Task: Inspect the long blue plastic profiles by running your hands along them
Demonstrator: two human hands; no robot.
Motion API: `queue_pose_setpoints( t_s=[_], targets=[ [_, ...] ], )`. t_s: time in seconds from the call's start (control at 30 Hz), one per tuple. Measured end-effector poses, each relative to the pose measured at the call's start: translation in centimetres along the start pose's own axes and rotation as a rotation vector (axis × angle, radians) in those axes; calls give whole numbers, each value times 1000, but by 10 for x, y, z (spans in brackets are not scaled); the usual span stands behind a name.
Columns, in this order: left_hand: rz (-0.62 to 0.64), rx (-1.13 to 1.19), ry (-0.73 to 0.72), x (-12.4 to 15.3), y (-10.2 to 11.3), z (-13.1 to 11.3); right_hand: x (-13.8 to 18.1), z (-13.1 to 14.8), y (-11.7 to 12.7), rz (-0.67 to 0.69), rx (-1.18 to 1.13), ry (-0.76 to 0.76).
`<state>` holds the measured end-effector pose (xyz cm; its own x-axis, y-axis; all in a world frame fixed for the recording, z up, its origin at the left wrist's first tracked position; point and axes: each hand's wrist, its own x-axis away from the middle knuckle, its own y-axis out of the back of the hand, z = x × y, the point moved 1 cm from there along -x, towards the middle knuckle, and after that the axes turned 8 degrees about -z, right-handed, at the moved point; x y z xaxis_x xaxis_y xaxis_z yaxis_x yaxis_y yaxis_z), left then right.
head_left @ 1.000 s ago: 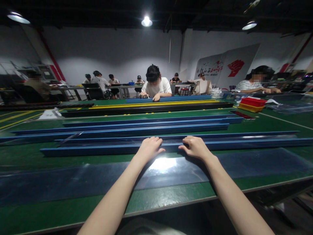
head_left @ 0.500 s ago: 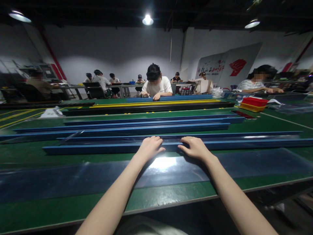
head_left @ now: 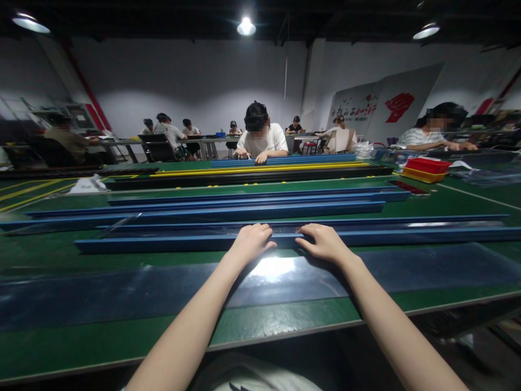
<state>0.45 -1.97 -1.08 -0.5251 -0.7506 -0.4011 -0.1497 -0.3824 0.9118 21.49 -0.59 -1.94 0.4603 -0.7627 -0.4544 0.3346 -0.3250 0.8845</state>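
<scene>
Across the whole near half of the view runs the green table (head_left: 285, 320), its edge just in front of you; on it, closest to you, lies a long dark glossy strip (head_left: 122, 296) reaching from left to right, with a bright lamp glare on it just below your hands; just beyond that strip lies the nearest blue rail (head_left: 163, 243), a long open channel running left to right across the table, and this is the piece you hold; farther off lie more blue rails (head_left: 244, 209), side by side and parallel to it; beyond them sits a black rail with yellow lines (head_left: 244, 175); at the far side of the table a person in a white shirt (head_left: 262, 142) sits facing you, hands on another blue rail; to the far right stands a red tray (head_left: 427, 164). Your left hand (head_left: 250, 241) rests palm down on the nearest blue rail near its middle, fingers curled over its top edge, thumb laid along its near face; your right hand (head_left: 323, 243) grips the same rail the same way, just to the right, near the left hand but not touching it.
</scene>
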Motion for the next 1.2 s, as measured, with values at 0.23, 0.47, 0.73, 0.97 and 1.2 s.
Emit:
queue_pose_setpoints(
  t_s=[0.23,0.47,0.73,0.97,1.2],
  targets=[
    [-8,-5,-2,0,-1,0,-1,0,-1,-4,0,-6],
    [0,-19,2,0,-3,2,-1,0,-1,9,17,-6],
    [12,-29,9,0,-1,1,-1,-1,-2,0,26,-4],
    [18,-32,14,-1,-2,1,0,-1,-2,-10,0,-5],
    [31,-14,31,0,-1,2,0,-1,-2,-24,-13,3]
  ],
)
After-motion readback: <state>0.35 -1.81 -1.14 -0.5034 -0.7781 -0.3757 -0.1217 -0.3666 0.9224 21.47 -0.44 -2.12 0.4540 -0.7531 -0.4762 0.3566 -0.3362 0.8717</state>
